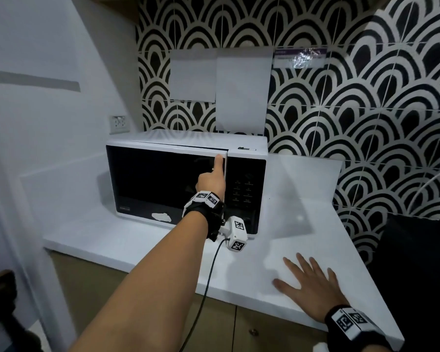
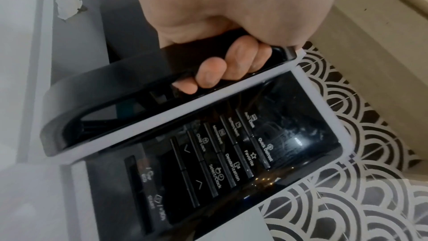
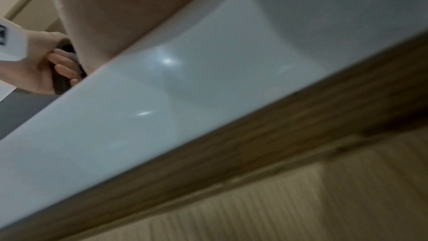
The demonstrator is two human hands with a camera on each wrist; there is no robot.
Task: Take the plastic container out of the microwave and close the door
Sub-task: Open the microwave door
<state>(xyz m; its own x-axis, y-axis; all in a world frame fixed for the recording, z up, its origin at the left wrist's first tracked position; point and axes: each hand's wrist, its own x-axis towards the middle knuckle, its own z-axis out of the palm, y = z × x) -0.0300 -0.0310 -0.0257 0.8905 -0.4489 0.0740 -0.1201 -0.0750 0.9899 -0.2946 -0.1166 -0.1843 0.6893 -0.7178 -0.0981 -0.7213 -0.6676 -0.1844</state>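
Observation:
A white microwave [image 1: 247, 148] with a dark glass door [image 1: 153, 181] stands on the white counter [image 1: 148, 245]. The door is ajar by a narrow gap at its right edge. My left hand [image 1: 217, 171] grips that edge. In the left wrist view its fingers [image 2: 222, 69] curl into the door's black inner frame, beside the control panel [image 2: 234, 153]. My right hand [image 1: 310, 283] lies flat with fingers spread on the counter near the front edge, holding nothing. The plastic container is not visible; the dark door hides the inside.
Black-and-white patterned tiles [image 1: 366, 123] back the counter, with white paper sheets [image 1: 241, 90] above the microwave. A wall outlet [image 1: 119, 123] sits at the left. A black object [image 1: 417, 275] borders the counter at the right. Wooden cabinets [image 3: 301, 199] lie below.

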